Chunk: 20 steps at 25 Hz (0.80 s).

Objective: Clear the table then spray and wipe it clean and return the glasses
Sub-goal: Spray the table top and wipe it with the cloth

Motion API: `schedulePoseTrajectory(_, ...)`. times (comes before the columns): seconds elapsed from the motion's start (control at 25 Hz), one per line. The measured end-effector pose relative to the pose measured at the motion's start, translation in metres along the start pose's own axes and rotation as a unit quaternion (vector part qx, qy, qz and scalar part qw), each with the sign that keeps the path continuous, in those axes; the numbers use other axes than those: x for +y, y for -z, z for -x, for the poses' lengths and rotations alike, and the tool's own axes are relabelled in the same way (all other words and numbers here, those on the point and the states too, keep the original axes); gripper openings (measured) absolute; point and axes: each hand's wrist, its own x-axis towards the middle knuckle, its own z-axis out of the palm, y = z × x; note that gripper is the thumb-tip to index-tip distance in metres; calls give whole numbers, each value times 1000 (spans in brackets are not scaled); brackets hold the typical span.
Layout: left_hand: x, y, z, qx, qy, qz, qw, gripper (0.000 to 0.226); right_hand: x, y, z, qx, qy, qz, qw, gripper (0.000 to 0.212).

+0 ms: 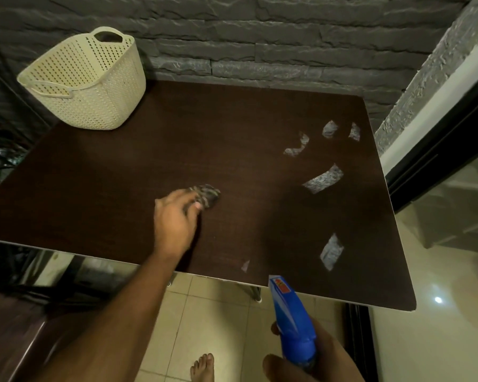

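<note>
While wiping: the left hand [174, 216] presses a bunched cloth [207, 194] on the table [94, 188], fingers curled round it, near the middle.
Right hand [309, 359]: wrapped round a blue spray bottle [290, 312] off the near edge, nozzle aimed at the tabletop.
Spray patches [323, 179]: pale marks sit unwiped on the right side.
Basket [86, 81]: stands at the far-left corner; no glasses in view.
Risk: a wide sweep could nudge the basket; patches may dry streaky.
</note>
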Motion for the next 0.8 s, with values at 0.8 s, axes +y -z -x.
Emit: schedulePoseTrajectory(0.8,56,-20,52,-183,-207,43,960,32,-10,21,3,23,-39,-67,997,50)
